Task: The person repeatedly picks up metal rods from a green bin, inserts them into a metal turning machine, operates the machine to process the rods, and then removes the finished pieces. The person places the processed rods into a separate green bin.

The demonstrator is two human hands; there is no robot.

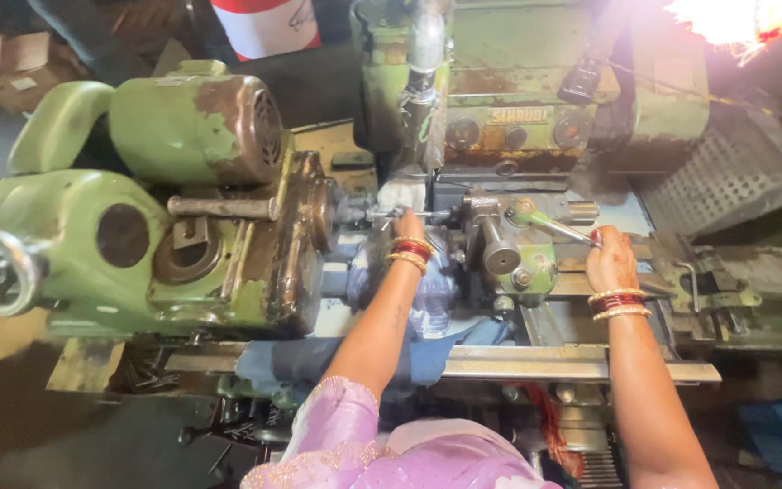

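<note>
The lever (549,226) on the small green lathe (228,244) sits at the middle of the carriage, and my right hand (610,261) is closed around its far end, fingers wrapped over the handle. My left hand (409,225) reaches in toward the thin metal workpiece (395,215) that sticks out from the spindle side; I cannot tell whether those fingers pinch it or only rest against it, since the back of the hand covers the contact.

I judge the main risk to be at the left wrist: the bangles (409,254) hang just beside the spindle nose and could catch if the part is turning, dragging the hand in. The loose pink sleeve (341,426) near the bed is a lesser worry of the same kind. A hard pull on the lever could also drive the tool block (491,231) into the fingers, which lie right in its path.

Whether the spindle is running I cannot say from one view. The cutting point is hidden behind the left hand, the blue cloth (427,299) covers the bed below it, and glare at the upper right washes out that corner.
</note>
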